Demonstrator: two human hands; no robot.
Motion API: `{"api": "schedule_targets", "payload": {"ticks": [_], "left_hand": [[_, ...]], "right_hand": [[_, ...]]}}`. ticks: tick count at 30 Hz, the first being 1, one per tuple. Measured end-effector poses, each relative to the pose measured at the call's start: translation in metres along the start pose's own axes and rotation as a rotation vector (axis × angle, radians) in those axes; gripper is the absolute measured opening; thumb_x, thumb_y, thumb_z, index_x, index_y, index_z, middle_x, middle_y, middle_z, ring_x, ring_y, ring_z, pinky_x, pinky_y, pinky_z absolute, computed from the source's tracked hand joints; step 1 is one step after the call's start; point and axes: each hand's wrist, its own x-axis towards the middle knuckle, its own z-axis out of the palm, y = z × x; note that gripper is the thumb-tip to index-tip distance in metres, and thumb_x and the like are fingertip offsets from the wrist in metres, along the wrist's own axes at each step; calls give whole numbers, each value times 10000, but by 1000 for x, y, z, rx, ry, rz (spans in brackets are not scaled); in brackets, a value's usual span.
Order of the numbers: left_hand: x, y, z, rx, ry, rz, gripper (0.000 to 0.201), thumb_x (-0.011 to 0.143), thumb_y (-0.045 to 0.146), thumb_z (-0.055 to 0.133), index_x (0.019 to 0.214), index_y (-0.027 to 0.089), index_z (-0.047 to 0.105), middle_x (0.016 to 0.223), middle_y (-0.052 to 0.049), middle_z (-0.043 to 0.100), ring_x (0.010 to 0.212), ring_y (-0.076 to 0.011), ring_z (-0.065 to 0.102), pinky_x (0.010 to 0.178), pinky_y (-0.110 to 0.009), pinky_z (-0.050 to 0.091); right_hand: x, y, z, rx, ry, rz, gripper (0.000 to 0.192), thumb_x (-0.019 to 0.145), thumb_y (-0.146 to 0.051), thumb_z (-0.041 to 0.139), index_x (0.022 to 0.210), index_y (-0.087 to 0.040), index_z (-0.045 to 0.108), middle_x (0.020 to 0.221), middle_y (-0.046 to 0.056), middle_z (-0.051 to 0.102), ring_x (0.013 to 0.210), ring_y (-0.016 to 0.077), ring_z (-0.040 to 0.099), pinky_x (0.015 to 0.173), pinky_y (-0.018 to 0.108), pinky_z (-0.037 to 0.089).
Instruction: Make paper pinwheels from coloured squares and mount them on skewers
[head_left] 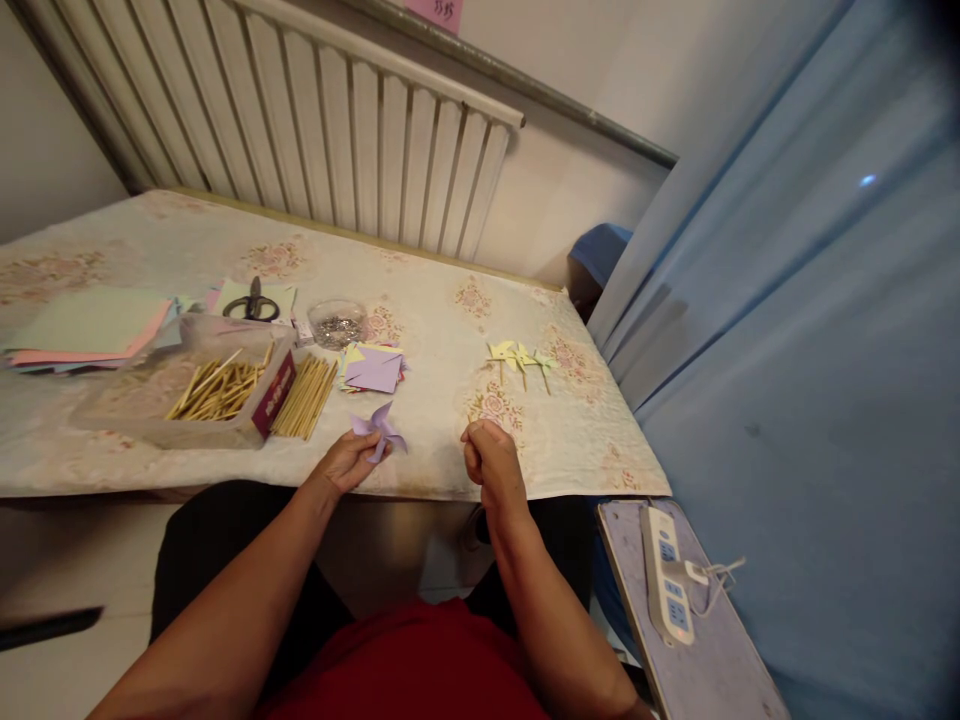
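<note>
My left hand point(346, 459) pinches a purple paper pinwheel point(381, 432) near the table's front edge. To its right, my right hand point(491, 455) is closed with the fingers curled; whatever may be between them is hidden or too small to make out. Just beyond the pinwheel lies a stack of cut paper squares point(373, 368), a purple one on top. Several short wooden sticks point(306, 398) lie in a row left of that stack. Beyond my right hand, yellow-green pinwheels on sticks point(520, 358) lie flat on the cloth.
A clear plastic box point(169, 432) holds more sticks. Behind it are scissors point(255, 305) on paper and a clear dish of small metal pieces point(337, 325). Coloured sheets point(90, 325) are stacked at the left. A power strip point(667, 575) sits on a side board at the right.
</note>
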Motion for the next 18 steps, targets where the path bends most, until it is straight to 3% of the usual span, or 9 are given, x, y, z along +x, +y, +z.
{"api": "schedule_targets", "payload": {"ticks": [11, 15, 18], "left_hand": [[-2, 3, 8, 37, 11, -5, 177, 636, 10, 710, 749, 100, 608, 642, -21, 637, 560, -107, 595, 627, -268, 544], [-14, 8, 30, 46, -53, -35, 148, 640, 46, 720, 665, 100, 584, 540, 3, 576, 483, -93, 535, 576, -263, 511], [-30, 12, 58, 12, -131, -24, 209, 605, 69, 760, 749, 98, 611, 666, -28, 628, 587, -121, 578, 613, -268, 501]], "right_hand": [[0, 3, -3, -33, -16, -16, 138, 744, -315, 523, 712, -185, 554, 370, -109, 356, 328, 45, 183, 335, 181, 108], [0, 6, -5, -58, -17, -29, 156, 755, -328, 527, 731, -180, 570, 382, -108, 359, 335, 46, 200, 342, 181, 124], [-2, 6, -5, -79, -20, -39, 186, 765, -338, 528, 783, -169, 604, 412, -101, 388, 346, 46, 227, 354, 183, 143]]}}
